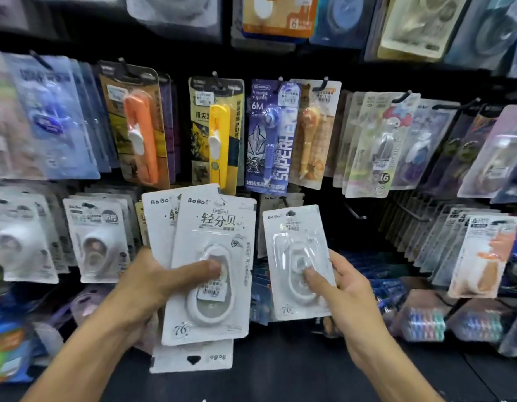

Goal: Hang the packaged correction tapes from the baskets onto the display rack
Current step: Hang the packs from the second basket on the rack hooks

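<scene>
My left hand (152,281) grips a fanned stack of white BoBo correction tape packs (213,227), thumb pressed on the front pack's blister. One pack at the bottom of the stack is upside down. My right hand (340,285) pinches a single white correction tape pack (295,242), held upright just right of the stack. Both are in front of the display rack's lower row. A bare black hook (356,213) sticks out of the rack just up and right of the single pack.
Hanging packs crowd the rack: orange (141,134) and yellow (219,140) correction tapes, a blue Superhero pack (270,134), white packs at lower left (99,242). Angled rows of packs fill the right side (477,250). A dark counter lies below.
</scene>
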Demonstrator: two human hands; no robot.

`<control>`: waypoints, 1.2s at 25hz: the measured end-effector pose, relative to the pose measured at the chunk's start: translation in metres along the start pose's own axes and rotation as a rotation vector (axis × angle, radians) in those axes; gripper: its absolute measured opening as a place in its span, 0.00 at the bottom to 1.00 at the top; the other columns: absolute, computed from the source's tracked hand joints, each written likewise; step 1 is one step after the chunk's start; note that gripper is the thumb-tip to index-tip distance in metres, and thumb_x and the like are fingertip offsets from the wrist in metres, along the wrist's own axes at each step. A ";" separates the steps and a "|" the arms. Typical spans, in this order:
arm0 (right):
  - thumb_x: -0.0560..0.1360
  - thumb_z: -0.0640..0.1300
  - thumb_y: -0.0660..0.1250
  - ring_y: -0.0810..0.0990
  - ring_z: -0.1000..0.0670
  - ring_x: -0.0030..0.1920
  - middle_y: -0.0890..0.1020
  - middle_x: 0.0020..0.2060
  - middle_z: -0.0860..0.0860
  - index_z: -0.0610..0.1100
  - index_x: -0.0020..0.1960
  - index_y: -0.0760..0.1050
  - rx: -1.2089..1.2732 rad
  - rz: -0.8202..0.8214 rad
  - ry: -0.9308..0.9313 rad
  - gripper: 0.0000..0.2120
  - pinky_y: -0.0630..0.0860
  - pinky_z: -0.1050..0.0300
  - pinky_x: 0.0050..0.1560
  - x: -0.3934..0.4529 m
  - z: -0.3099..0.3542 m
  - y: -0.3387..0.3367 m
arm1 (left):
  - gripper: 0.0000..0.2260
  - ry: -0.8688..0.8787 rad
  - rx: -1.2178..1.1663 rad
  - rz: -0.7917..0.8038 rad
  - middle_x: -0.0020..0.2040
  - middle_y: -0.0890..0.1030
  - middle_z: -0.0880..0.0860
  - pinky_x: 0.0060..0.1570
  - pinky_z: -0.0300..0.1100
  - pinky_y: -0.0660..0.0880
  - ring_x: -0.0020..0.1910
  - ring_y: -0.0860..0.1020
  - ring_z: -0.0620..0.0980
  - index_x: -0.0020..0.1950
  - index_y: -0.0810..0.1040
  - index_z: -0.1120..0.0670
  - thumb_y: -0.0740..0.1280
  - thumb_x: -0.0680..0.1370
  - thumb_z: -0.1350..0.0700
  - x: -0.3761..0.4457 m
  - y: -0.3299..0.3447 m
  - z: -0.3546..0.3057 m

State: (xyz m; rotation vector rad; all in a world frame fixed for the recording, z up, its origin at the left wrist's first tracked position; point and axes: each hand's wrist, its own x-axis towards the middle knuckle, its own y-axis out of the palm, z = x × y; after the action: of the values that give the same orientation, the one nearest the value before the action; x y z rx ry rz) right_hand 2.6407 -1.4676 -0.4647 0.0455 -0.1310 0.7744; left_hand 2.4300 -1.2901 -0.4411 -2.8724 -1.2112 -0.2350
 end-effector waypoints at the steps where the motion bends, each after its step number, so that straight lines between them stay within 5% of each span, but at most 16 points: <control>1: 0.76 0.48 0.72 0.85 0.51 0.37 0.88 0.46 0.54 0.59 0.58 0.79 -0.036 -0.069 -0.017 0.12 0.76 0.56 0.30 0.001 0.001 0.002 | 0.35 0.016 -0.034 -0.011 0.54 0.87 0.57 0.54 0.59 0.81 0.52 0.86 0.60 0.56 0.86 0.46 0.87 0.50 0.43 -0.001 0.003 0.002; 4: 0.71 0.56 0.76 0.86 0.55 0.40 0.87 0.47 0.56 0.66 0.53 0.73 -0.051 -0.250 0.013 0.16 0.77 0.56 0.36 0.000 0.002 0.004 | 0.29 0.081 -0.087 -0.077 0.52 0.88 0.54 0.45 0.48 0.84 0.50 0.87 0.56 0.55 0.86 0.46 0.84 0.54 0.47 0.000 0.011 0.003; 6: 0.70 0.61 0.75 0.86 0.52 0.44 0.82 0.57 0.59 0.63 0.60 0.68 -0.035 -0.246 0.072 0.23 0.78 0.54 0.40 -0.003 -0.001 0.006 | 0.27 0.090 -0.120 -0.104 0.51 0.88 0.53 0.43 0.44 0.84 0.49 0.87 0.54 0.54 0.86 0.47 0.83 0.55 0.47 0.002 0.018 0.005; 9: 0.61 0.73 0.74 0.81 0.58 0.57 0.78 0.59 0.68 0.61 0.66 0.69 -0.076 0.010 0.066 0.38 0.77 0.59 0.53 -0.014 -0.003 0.020 | 0.24 0.083 -0.131 -0.079 0.49 0.88 0.50 0.39 0.37 0.82 0.47 0.87 0.50 0.53 0.87 0.47 0.85 0.58 0.48 0.001 0.035 0.008; 10: 0.60 0.71 0.77 0.83 0.56 0.58 0.82 0.58 0.64 0.58 0.66 0.73 -0.002 0.141 0.063 0.39 0.79 0.58 0.53 -0.018 -0.004 0.028 | 0.20 0.075 -0.112 -0.046 0.48 0.88 0.47 0.38 0.34 0.81 0.45 0.87 0.46 0.50 0.87 0.43 0.84 0.60 0.47 0.000 0.041 0.008; 13: 0.66 0.58 0.80 0.87 0.46 0.49 0.87 0.50 0.47 0.52 0.54 0.83 0.131 0.199 0.040 0.19 0.83 0.57 0.43 -0.022 -0.005 0.036 | 0.10 0.057 -0.059 -0.026 0.45 0.88 0.40 0.36 0.28 0.78 0.43 0.86 0.39 0.45 0.86 0.33 0.76 0.65 0.42 -0.003 0.055 0.009; 16: 0.72 0.53 0.75 0.81 0.46 0.28 0.87 0.39 0.44 0.47 0.50 0.82 0.153 -0.048 0.113 0.12 0.73 0.58 0.22 -0.017 -0.004 0.021 | 0.11 0.065 -0.058 -0.196 0.45 0.88 0.41 0.37 0.32 0.79 0.43 0.86 0.39 0.47 0.86 0.36 0.76 0.65 0.41 -0.002 0.045 0.009; 20: 0.75 0.48 0.73 0.70 0.50 0.20 0.85 0.35 0.46 0.49 0.47 0.82 0.122 -0.214 0.105 0.03 0.64 0.60 0.19 -0.012 -0.006 0.006 | 0.19 0.096 -0.097 -0.268 0.49 0.88 0.45 0.43 0.39 0.81 0.47 0.87 0.44 0.51 0.85 0.41 0.83 0.63 0.41 -0.002 0.033 0.006; 24: 0.73 0.48 0.77 0.77 0.52 0.26 0.87 0.45 0.51 0.59 0.50 0.79 0.081 -0.365 0.009 0.10 0.72 0.59 0.23 -0.010 -0.002 0.014 | 0.19 0.090 -0.083 -0.225 0.49 0.88 0.44 0.44 0.37 0.79 0.48 0.86 0.43 0.52 0.85 0.43 0.78 0.63 0.41 -0.004 0.040 0.006; 26: 0.72 0.47 0.77 0.85 0.50 0.40 0.82 0.57 0.58 0.60 0.63 0.71 0.181 -0.268 0.085 0.24 0.81 0.54 0.35 -0.009 -0.003 0.021 | 0.17 0.083 -0.076 -0.205 0.49 0.88 0.44 0.46 0.38 0.78 0.48 0.86 0.42 0.52 0.86 0.41 0.77 0.64 0.42 -0.005 0.043 0.007; 28: 0.70 0.54 0.78 0.81 0.54 0.60 0.75 0.62 0.69 0.64 0.70 0.64 0.106 -0.155 0.105 0.34 0.80 0.54 0.55 -0.014 -0.005 0.025 | 0.14 0.083 -0.068 -0.182 0.47 0.88 0.43 0.41 0.33 0.79 0.47 0.86 0.42 0.49 0.86 0.38 0.77 0.64 0.43 -0.006 0.049 0.007; 30: 0.65 0.62 0.79 0.79 0.60 0.60 0.78 0.58 0.73 0.67 0.66 0.70 0.001 0.087 0.009 0.32 0.79 0.62 0.54 -0.023 -0.006 0.037 | 0.13 0.097 -0.022 -0.132 0.46 0.88 0.42 0.39 0.30 0.79 0.45 0.86 0.41 0.48 0.85 0.36 0.78 0.64 0.42 -0.007 0.054 0.008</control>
State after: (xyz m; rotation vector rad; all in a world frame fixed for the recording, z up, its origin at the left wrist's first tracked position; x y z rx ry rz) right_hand 2.5996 -1.4565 -0.4742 0.0372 -0.1252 0.8617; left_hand 2.4645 -1.3324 -0.4474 -2.7659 -1.3892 -0.3870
